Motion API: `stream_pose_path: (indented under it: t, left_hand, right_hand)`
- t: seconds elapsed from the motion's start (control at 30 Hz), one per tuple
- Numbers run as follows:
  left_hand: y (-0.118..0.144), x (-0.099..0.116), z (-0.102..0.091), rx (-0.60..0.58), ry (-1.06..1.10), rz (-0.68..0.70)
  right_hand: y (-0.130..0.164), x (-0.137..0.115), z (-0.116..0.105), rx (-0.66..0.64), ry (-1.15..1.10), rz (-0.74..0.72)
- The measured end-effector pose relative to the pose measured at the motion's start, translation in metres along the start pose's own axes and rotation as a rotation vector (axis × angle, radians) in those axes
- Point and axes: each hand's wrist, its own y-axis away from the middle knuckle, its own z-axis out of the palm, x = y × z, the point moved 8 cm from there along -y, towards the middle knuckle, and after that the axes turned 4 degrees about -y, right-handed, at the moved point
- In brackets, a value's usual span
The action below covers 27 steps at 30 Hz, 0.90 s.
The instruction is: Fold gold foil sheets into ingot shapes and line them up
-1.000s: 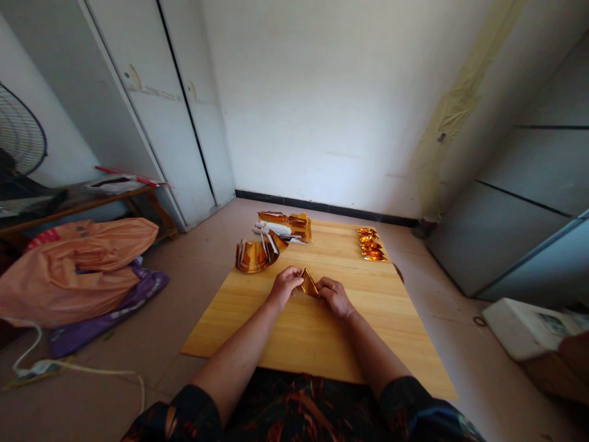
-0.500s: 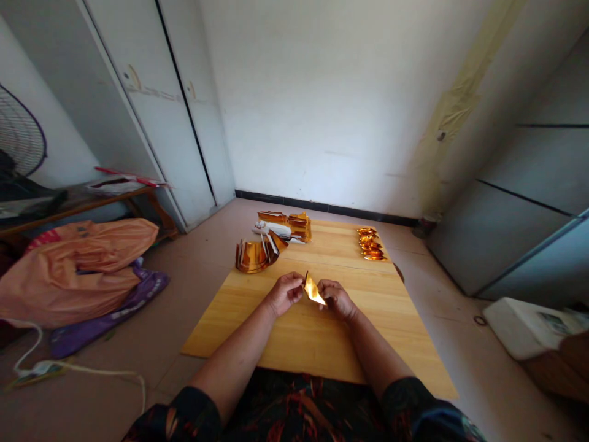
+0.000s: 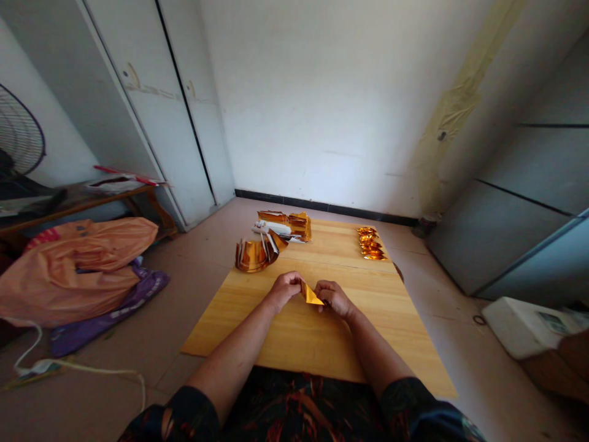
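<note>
Between my two hands is a small piece of folded gold foil paper (image 3: 311,296), now a pointed, roughly triangular shape. My left hand (image 3: 286,290) pinches its upper left corner. Fingers of my right hand (image 3: 335,297) are closed on its right end, hiding that part. Both hands are over the middle of a light wooden table (image 3: 294,341). Beyond my left hand lies a curled stack of gold foil sheets (image 3: 254,254) with white backs. At the far right of the table sits a row of several folded gold foil pieces (image 3: 370,243).
Another pile of gold and white sheets (image 3: 299,226) lies at the table's far left edge. An orange bag (image 3: 87,258) and a cable (image 3: 105,371) are on the floor at left. A white box (image 3: 522,328) stands at right, and a wall (image 3: 322,123) rises behind.
The foil piece has turned and changed outline between my hands, from a bright slanted strip to a more triangular shape. My hands have shifted only slightly.
</note>
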Motion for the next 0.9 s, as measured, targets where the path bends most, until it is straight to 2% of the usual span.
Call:
stream_pose_path:
  t: [0.1,0.27,0.5,0.67,0.9]
  left_hand:
    - [0.000,-0.004,-0.003,0.030,-0.024,-0.025]
    - [0.000,-0.007,0.000,-0.009,-0.029,-0.031]
    - [0.000,-0.006,0.003,-0.041,-0.001,-0.010]
    - [0.001,-0.009,0.005,-0.080,0.067,-0.042]
    - [0.001,-0.014,0.001,-0.072,0.090,-0.066]
  right_hand:
    - [0.003,-0.001,-0.001,0.034,0.013,0.020]
    - [0.006,-0.006,0.001,0.029,-0.047,-0.024]
    - [0.003,-0.006,0.001,0.038,0.217,-0.105]
    - [0.001,-0.011,-0.005,0.101,0.384,-0.240]
    - [-0.002,-0.007,-0.012,0.199,0.451,-0.275]
